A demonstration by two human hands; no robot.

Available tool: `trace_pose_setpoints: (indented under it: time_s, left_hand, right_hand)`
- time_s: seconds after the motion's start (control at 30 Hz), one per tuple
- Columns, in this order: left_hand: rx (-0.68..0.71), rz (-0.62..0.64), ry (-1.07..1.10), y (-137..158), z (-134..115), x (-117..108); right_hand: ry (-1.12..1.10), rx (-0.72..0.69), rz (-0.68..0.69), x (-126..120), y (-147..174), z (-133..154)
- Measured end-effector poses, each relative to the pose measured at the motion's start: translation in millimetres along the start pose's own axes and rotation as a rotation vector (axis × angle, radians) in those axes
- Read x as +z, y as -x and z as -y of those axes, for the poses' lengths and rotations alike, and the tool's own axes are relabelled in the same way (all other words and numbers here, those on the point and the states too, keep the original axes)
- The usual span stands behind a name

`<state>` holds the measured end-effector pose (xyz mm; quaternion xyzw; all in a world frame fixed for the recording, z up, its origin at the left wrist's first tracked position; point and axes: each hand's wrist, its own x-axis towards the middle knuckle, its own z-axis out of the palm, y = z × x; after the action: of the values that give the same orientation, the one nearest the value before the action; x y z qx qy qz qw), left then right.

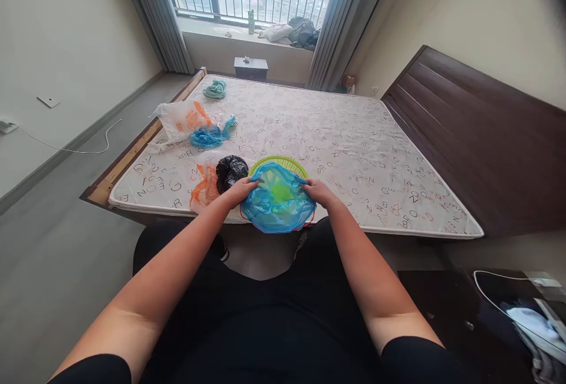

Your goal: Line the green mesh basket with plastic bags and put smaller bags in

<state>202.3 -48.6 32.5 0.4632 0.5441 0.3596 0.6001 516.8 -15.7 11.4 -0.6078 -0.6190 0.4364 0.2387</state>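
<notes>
Both forearms (190, 248) were extended forward and angled inward. The left hand (241, 191) and right hand (320, 192) pinched opposite sides of one blue translucent plastic bag (277, 216) at the near edge of the mattress (354, 148). One lime-green basket (289, 164) showed its rim beyond the bag (whether partly inside, could not be told). Also counted: one crumpled blue bag (207, 135), one black plastic bag (232, 171), two orange-printed white bags (181, 118), one teal bundle (215, 89).

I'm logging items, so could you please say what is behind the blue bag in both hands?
Beyond the blue bag, the mesh rim of a green basket shows. The bag covers the rest, so I cannot tell what, if anything, the basket holds.
</notes>
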Motion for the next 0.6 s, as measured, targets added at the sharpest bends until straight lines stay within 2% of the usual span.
trace_pose_setpoints:
  time_s: [0.07, 0.13, 0.2, 0.3, 0.37, 0.43, 0.5, 0.6]
  left_hand:
    - [0.113, -0.213, 0.103, -4, 2, -2]
    - [0.154, -0.367, 0.218, -10, 5, -5]
    - [0.130, -0.398, 0.318, -12, 7, -9]
    - [-0.001, -0.298, 0.280, -7, 12, -13]
    - [-0.110, -0.229, 0.177, -3, 18, -13]
    - [-0.161, -0.182, 0.117, -1, 26, -11]
    - [-0.134, -0.201, 0.102, -2, 35, -7]
    - [-0.028, -0.321, 0.065, -7, 44, -2]
  right_hand:
    - [-0.068, -0.025, -0.229, 1, -3, -6]
    - [-0.183, 0.008, -0.409, 2, -6, -13]
    - [-0.326, 0.047, -0.495, 3, -9, -19]
    - [-0.441, 0.114, -0.572, 3, -9, -29]
    - [-0.456, 0.175, -0.565, 5, -6, -35]
    - [-0.478, 0.232, -0.469, 8, -2, -39]
    - [-0.490, 0.241, -0.386, 14, 2, -42]
    - [-0.432, 0.136, -0.399, 21, 5, -40]
